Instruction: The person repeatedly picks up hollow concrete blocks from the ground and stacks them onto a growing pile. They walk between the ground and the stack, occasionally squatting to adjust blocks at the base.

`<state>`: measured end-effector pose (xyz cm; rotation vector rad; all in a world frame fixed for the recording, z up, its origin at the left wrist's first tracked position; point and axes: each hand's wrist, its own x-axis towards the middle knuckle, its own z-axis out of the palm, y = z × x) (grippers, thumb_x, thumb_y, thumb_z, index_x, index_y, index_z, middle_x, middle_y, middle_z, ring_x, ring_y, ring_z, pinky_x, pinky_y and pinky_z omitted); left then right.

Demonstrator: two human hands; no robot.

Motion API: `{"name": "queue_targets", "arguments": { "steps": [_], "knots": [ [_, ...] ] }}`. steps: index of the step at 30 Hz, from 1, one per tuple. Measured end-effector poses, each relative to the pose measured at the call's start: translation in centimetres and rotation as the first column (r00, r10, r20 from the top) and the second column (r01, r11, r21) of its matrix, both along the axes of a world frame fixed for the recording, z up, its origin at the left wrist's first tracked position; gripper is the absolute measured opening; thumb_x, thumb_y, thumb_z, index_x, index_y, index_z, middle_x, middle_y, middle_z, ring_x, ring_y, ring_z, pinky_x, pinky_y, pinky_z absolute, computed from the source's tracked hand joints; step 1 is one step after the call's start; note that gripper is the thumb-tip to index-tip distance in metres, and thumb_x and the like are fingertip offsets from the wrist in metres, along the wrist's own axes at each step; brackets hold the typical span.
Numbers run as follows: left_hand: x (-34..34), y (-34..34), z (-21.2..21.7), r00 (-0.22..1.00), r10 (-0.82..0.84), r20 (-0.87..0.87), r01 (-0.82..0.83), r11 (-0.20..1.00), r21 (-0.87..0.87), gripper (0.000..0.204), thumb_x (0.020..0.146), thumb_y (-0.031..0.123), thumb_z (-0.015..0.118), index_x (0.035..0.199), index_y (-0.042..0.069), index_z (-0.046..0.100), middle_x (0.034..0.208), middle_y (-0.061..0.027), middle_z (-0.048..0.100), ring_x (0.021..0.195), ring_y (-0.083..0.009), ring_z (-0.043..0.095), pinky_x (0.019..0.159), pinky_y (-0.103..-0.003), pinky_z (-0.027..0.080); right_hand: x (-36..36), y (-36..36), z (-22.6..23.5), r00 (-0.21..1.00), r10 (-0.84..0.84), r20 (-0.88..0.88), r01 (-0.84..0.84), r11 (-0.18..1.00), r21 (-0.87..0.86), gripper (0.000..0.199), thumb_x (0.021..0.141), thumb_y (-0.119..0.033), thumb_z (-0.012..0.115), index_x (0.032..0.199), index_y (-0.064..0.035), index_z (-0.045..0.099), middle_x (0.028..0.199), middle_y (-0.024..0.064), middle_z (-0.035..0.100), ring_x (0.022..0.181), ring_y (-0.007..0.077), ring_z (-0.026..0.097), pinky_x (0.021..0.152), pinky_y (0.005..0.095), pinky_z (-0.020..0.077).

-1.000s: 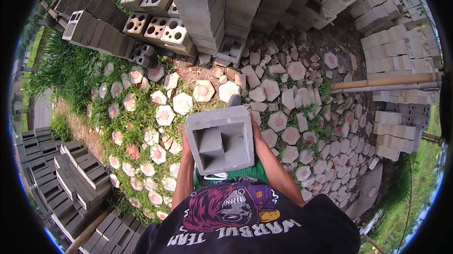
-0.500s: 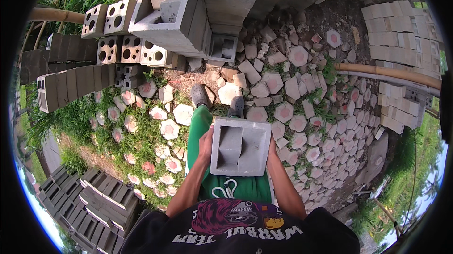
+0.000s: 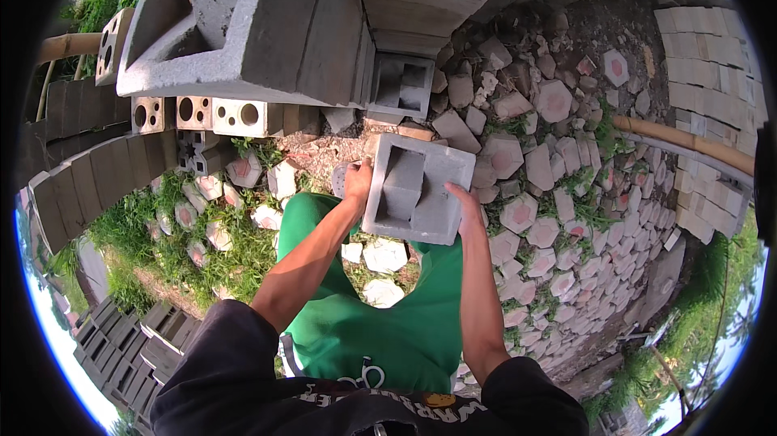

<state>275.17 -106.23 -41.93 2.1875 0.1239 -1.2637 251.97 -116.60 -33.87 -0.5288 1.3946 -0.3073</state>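
A grey square concrete block (image 3: 445, 211) with a recessed, stepped face is held in front of my legs, tilted slightly. My left hand (image 3: 357, 182) is closed on its left side, fingers partly hidden behind the edge. Against the right side presses my right hand (image 3: 467, 208), its thumb lying over the rim. Just beyond the held block, a similar block (image 3: 427, 100) lies low on the ground at the foot of the stack. A tall stack of these blocks (image 3: 299, 31) rises close by at the front left.
Blocks with round holes (image 3: 194, 112) and a row of grey blocks (image 3: 105, 173) stand to the left. Hexagonal pavers (image 3: 503, 157) with grass between them cover the ground. Block piles (image 3: 704, 72) and a bamboo pole (image 3: 688, 143) are at the right. More blocks (image 3: 121, 355) stand at the lower left.
Both hands have carried the block forward, away from my body and toward the stack. My knees are now bent, and the stack appears larger and nearer.
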Motion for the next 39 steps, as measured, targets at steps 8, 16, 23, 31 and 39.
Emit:
{"name": "queue_targets", "arguments": {
  "steps": [8, 16, 23, 31, 39],
  "knots": [
    [1.5, -6.5, -14.6, 0.489, 0.145, -0.86, -0.62, 0.752, -0.226, 0.042, 0.096, 0.033, 0.037, 0.105, -0.001, 0.061, 0.095, -0.0158, 0.066, 0.078, -0.0287, 0.065, 0.074, -0.043, 0.054, 5.1, -8.5, -16.0, 0.982, 0.137, -0.127, -0.149, 0.984, -0.094, 0.039, 0.066, -0.014, 0.066, 0.103, -0.0025, 0.06, 0.09, 0.008, 0.062, 0.081, 0.0195, 0.06, 0.071, 0.035, 0.0475],
    [3.8, -8.6, -21.0, 0.408, 0.046, -0.912, -0.451, 0.879, -0.157, 0.051, 0.096, 0.038, 0.027, 0.112, 0.001, 0.059, 0.107, -0.0163, 0.065, 0.093, -0.0343, 0.064, 0.087, -0.052, 0.049, 7.8, -11.4, -22.9, 0.971, 0.232, -0.057, -0.239, 0.943, -0.233, 0.043, 0.068, -0.009, 0.062, 0.11, -0.0028, 0.06, 0.09, 0.0062, 0.063, 0.081, 0.017, 0.059, 0.073, 0.0314, 0.047],
    [4.3, -8.3, -21.3, 0.443, 0.096, -0.891, -0.497, 0.854, -0.155, 0.05, 0.095, 0.038, 0.029, 0.112, 0.002, 0.059, 0.108, -0.0155, 0.064, 0.094, -0.0342, 0.063, 0.084, -0.054, 0.05, 7.8, -11.9, -25.3, 0.979, 0.2, 0.027, -0.176, 0.913, -0.368, 0.047, 0.069, -0.004, 0.06, 0.116, -0.0025, 0.057, 0.099, 0.0071, 0.063, 0.087, 0.0155, 0.058, 0.078, 0.0294, 0.0461],
    [4.4, -6.9, -26.0, 0.453, 0.571, -0.685, -0.866, 0.464, -0.186, 0.043, 0.093, 0.032, 0.03, 0.109, 0.004, 0.059, 0.102, -0.0142, 0.063, 0.088, -0.0309, 0.062, 0.077, -0.048, 0.054, 10.9, -15.5, -26.9, 0.99, 0.092, 0.11, -0.035, 0.899, -0.436, 0.05, 0.066, -0.001, 0.06, 0.116, -0.0015, 0.057, 0.097, 0.0059, 0.063, 0.086, 0.0164, 0.058, 0.078, 0.0295, 0.0463],
    [2.5, -13.4, -19.3, 0.341, 0.676, -0.654, -0.934, 0.32, -0.157, 0.047, 0.09, 0.036, 0.034, 0.121, 0.008, 0.057, 0.121, -0.0111, 0.057, 0.108, -0.0302, 0.055, 0.096, -0.045, 0.044, 13.3, -19.6, -26.5, 0.99, 0.103, 0.094, -0.058, 0.918, -0.392, 0.041, 0.067, -0.003, 0.065, 0.107, -0.002, 0.062, 0.095, 0.0068, 0.065, 0.086, 0.0185, 0.059, 0.077, 0.0317, 0.0469]
  ]
}}
